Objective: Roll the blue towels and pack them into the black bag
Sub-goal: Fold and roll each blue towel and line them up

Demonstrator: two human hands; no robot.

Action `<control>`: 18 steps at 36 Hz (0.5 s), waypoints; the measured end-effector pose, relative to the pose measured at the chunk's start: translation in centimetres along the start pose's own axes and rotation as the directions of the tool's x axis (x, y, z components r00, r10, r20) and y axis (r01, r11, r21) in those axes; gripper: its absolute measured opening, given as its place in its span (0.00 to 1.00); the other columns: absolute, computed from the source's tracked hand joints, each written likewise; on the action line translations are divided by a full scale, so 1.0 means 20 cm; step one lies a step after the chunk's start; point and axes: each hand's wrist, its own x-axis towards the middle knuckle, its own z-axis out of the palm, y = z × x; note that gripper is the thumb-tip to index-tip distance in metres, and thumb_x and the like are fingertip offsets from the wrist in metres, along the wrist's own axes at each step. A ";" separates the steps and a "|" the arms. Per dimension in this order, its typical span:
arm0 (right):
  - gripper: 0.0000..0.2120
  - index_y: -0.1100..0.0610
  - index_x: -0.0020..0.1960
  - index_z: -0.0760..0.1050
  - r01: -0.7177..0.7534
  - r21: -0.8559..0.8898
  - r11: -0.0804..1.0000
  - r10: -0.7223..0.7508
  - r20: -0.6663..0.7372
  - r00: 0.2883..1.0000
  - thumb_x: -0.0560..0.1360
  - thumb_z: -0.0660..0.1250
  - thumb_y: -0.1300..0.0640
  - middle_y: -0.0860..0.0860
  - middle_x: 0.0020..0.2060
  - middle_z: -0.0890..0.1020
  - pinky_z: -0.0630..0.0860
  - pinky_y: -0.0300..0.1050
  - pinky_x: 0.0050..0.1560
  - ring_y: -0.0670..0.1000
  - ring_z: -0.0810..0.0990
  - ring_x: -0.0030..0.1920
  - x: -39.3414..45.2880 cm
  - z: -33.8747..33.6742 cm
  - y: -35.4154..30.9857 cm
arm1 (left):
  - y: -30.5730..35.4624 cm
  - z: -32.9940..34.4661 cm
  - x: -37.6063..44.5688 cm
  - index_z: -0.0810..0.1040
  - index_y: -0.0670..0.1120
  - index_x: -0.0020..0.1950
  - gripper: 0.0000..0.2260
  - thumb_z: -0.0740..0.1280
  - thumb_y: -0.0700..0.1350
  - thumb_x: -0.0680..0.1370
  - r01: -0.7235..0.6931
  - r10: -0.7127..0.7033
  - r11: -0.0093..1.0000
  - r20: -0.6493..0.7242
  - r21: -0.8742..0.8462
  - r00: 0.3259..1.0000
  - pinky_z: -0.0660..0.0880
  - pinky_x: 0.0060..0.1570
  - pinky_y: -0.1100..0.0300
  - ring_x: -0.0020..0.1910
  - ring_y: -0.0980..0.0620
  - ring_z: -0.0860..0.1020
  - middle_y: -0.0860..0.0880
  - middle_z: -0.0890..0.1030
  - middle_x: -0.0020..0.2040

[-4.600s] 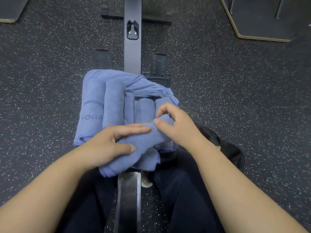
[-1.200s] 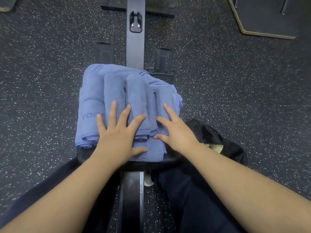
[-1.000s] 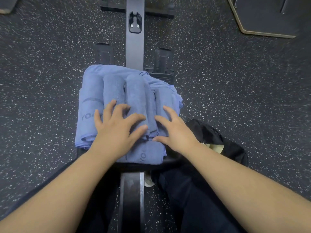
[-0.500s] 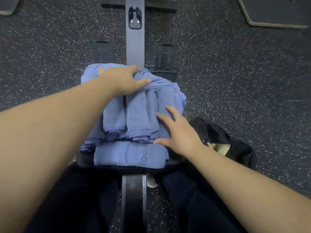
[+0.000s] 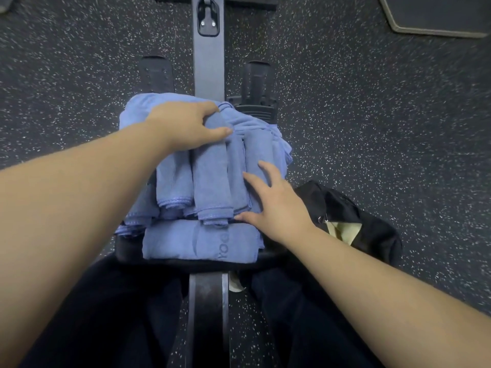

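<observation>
Two hands | left hand (image 5: 186, 126) grasps towel roll (image 5: 212, 179) | right hand (image 5: 276, 205) flat, released | one black bag (image 5: 372, 229)

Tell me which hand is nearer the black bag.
Right. The right hand rests on the towel pile's near right edge, just left of the black bag; the left hand grips the pile's far end.

I see a gym, dark rubber floor (image 5: 372, 115) with white speckles, rowing machine rail (image 5: 208, 65) ahead of my hands, two footrests (image 5: 156, 74) beside it, edge of an exercise mat (image 5: 438, 19) far right.
</observation>
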 end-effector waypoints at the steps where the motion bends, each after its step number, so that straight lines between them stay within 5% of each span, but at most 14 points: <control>1: 0.40 0.43 0.75 0.58 -0.002 -0.004 1.000 0.002 0.001 1.000 0.68 0.72 0.37 0.47 0.75 0.50 0.70 0.52 0.64 0.57 0.62 0.70 0.00 0.00 0.00 | 0.00 0.00 0.00 0.73 0.52 0.56 0.21 0.59 0.66 0.75 -0.006 0.006 1.000 -0.001 0.000 1.000 0.67 0.46 0.55 0.46 0.47 0.72 0.50 0.76 0.42; 9: 0.40 0.43 0.75 0.58 -0.012 -0.004 1.000 0.012 0.013 1.000 0.68 0.71 0.38 0.47 0.76 0.50 0.68 0.51 0.64 0.57 0.62 0.70 0.00 0.00 -0.01 | 0.02 -0.01 -0.01 0.72 0.53 0.58 0.21 0.59 0.66 0.75 0.009 -0.011 0.998 0.030 0.061 1.000 0.69 0.48 0.53 0.48 0.45 0.74 0.49 0.78 0.45; 13: 0.40 0.46 0.76 0.59 0.026 0.025 0.999 -0.027 0.037 0.999 0.69 0.72 0.41 0.51 0.77 0.50 0.61 0.51 0.71 0.58 0.59 0.72 0.00 -0.02 0.00 | 0.04 0.03 -0.02 0.70 0.53 0.65 0.23 0.55 0.65 0.77 0.033 -0.024 0.988 -0.064 0.152 0.998 0.65 0.57 0.47 0.60 0.42 0.73 0.46 0.77 0.61; 18: 0.34 0.44 0.75 0.61 0.037 -0.005 0.999 -0.037 0.073 0.997 0.73 0.70 0.43 0.50 0.78 0.51 0.57 0.55 0.73 0.58 0.53 0.76 -0.01 -0.05 0.02 | 0.08 0.07 -0.21 0.65 0.57 0.73 0.34 0.50 0.72 0.72 -0.110 0.124 0.988 -0.134 0.108 0.983 0.50 0.71 0.38 0.75 0.45 0.58 0.47 0.61 0.76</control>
